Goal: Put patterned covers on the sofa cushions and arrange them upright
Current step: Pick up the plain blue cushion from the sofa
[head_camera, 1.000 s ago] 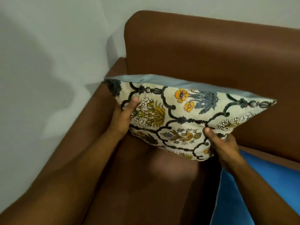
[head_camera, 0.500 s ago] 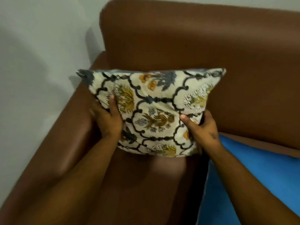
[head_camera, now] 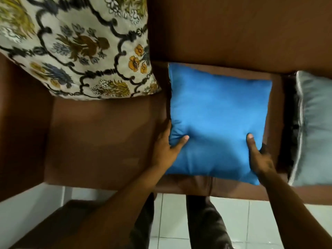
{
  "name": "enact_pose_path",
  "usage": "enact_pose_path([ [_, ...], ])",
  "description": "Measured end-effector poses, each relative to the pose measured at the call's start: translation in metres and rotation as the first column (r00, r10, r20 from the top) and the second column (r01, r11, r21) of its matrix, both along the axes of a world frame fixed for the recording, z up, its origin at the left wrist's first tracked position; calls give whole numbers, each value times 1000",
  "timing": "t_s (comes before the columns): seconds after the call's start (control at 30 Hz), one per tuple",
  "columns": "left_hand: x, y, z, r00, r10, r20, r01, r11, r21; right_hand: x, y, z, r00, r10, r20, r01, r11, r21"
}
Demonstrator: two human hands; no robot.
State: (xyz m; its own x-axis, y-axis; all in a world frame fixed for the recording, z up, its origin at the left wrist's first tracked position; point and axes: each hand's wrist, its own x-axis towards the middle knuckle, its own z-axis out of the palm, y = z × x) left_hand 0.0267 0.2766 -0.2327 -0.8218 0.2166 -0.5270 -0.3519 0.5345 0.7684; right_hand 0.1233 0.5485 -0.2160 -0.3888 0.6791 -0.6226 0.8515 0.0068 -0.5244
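Observation:
A plain blue cushion (head_camera: 219, 119) lies flat on the brown sofa seat (head_camera: 104, 137), right of centre. My left hand (head_camera: 166, 148) grips its near left edge, thumb on top. My right hand (head_camera: 258, 155) grips its near right edge, thumb on top. A cushion in a floral patterned cover (head_camera: 77, 45) stands upright in the sofa's left corner, leaning on the backrest, with no hand on it.
A grey cushion with piped edging (head_camera: 312, 130) lies on the seat at the far right. The brown backrest (head_camera: 242, 29) runs across the top, the left armrest (head_camera: 21, 123) down the left. White floor tiles (head_camera: 251, 223) and my legs are below.
Both hands let go of the patterned cushion, which now stands in the left corner. They moved right and took hold of the blue cushion. The view tilted downward.

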Motion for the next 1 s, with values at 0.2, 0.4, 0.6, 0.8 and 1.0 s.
enact_pose_path([
  [0.2,-38,0,43,999,-6,31,2,993,120,-40,44,58,965,256,56,-253,966,-53],
  [0.4,-99,-20,106,970,143,196,-214,885,413,-81,144,166,925,-10,-379,-216,808,-548],
  [0.6,-156,67,90,978,-65,-199,86,991,99,-163,144,95,796,235,-558,-438,860,-263],
  [0.8,-158,91,40,951,19,-309,12,995,97,-154,126,39,768,369,-524,-477,875,-85],
  [1.0,-144,97,23,910,141,-390,-140,990,31,-154,116,14,789,315,-528,-423,901,-95],
])
